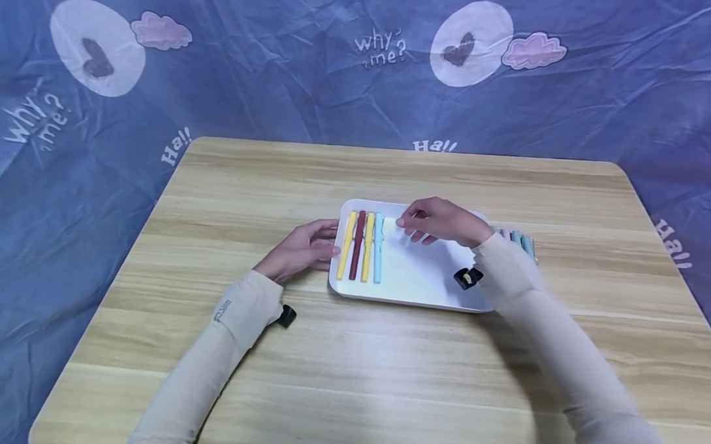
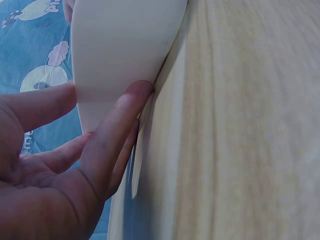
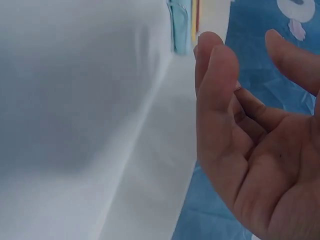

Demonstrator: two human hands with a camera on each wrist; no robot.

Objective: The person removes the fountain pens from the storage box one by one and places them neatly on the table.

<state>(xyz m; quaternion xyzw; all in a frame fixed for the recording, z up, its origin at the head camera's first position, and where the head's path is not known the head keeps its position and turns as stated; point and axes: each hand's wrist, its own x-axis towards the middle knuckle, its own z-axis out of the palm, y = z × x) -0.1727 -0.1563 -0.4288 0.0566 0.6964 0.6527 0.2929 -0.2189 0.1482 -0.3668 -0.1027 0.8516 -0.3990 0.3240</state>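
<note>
A white tray (image 1: 416, 282) lies on the table, with two yellow pens (image 1: 367, 248), a dark red pen (image 1: 357, 245) and a light blue pen (image 1: 378, 250) side by side along its left end. My left hand (image 1: 300, 250) holds the tray's left edge. In the left wrist view its thumb meets the rim while other fingers lie against the outer wall (image 2: 120, 50), close to the tabletop. Over the tray, right of the light blue pen, hovers my right hand (image 1: 446, 222), fingers loosely bent and nothing between them. The right wrist view shows it apart from the pens.
Several teal and pinkish pens (image 1: 517, 239) lie by the tray's right end, partly hidden behind my right sleeve. A wooden table (image 1: 361, 378) extends all around. Behind it hangs a blue printed cloth (image 1: 303, 67). Black wrist straps (image 1: 466, 278) stick out below both wrists.
</note>
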